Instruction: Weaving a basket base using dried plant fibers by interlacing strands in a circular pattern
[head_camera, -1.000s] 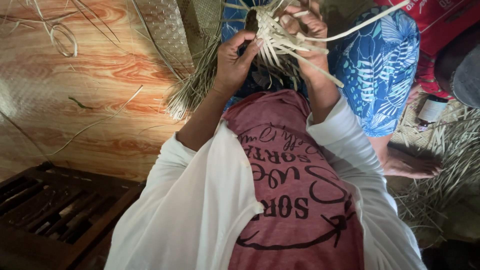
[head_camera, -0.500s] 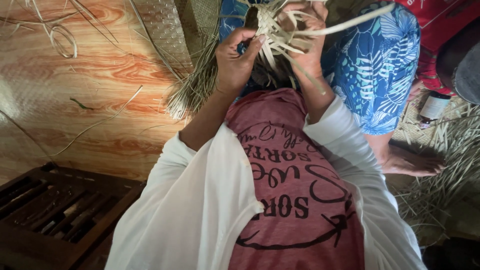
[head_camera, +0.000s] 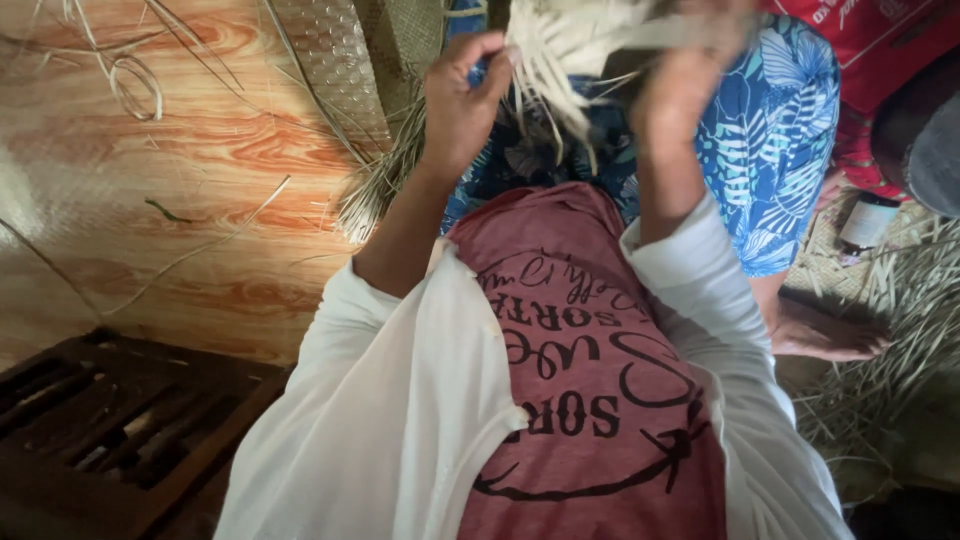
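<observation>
Wood floor (head_camera: 200, 180) lies on the left with loose straws. Next, the left hand (head_camera: 462, 100) pinches pale straw strips (head_camera: 570, 50) — held up high, near the top. The right hand (head_camera: 685, 75) grips them too — blurry, fingers curled.

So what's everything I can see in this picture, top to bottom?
bundle of pale leaf strips: one, cream, top middle, between both hands
loose dry strips: several, straw colour, scattered on the floor at upper left
woven mat: one, tan, top, left of the hands
floor: one, orange wood-grain, left half
slatted wooden frame: one, dark brown, bottom left
small bottle: one, dark with pale label, right edge
heap of dry leaves: one, greyish, right side
left hand: one, its grip on the bundle
right hand: one, blurred, at the bundle
bare foot: one, right
</observation>
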